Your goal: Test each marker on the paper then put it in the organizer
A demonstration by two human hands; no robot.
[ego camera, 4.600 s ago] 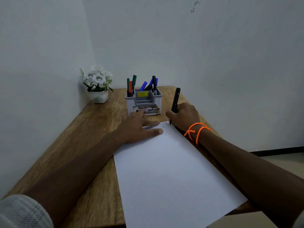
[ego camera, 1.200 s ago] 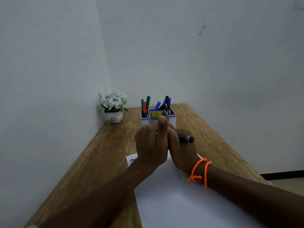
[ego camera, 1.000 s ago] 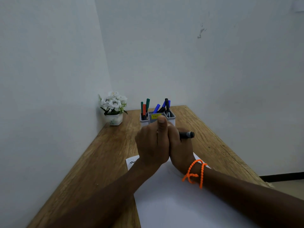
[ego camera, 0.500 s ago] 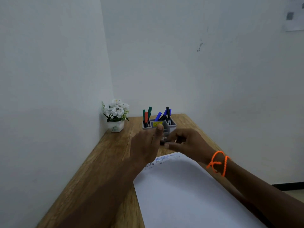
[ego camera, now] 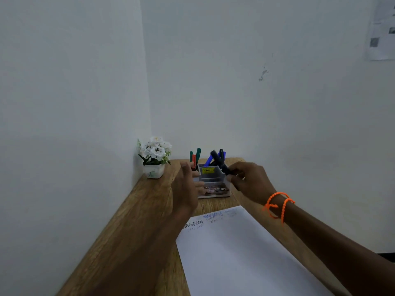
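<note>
A grey organizer stands at the far end of the wooden desk, holding several green, red, blue and black markers. My right hand, with orange bracelets at the wrist, is shut on a black marker that tilts up and left over the organizer's right side. My left hand hovers open just left of the organizer, holding nothing. The white paper lies in front of me, with blue and black scribbles along its far edge.
A small white pot of white flowers sits in the far left corner of the desk. White walls close in on the left and behind the desk. A printed sheet hangs on the wall at the upper right.
Both hands came apart and moved forward to the organizer. My right hand carried the black marker from above the paper to over the organizer. My left hand opened. The camera tilted up.
</note>
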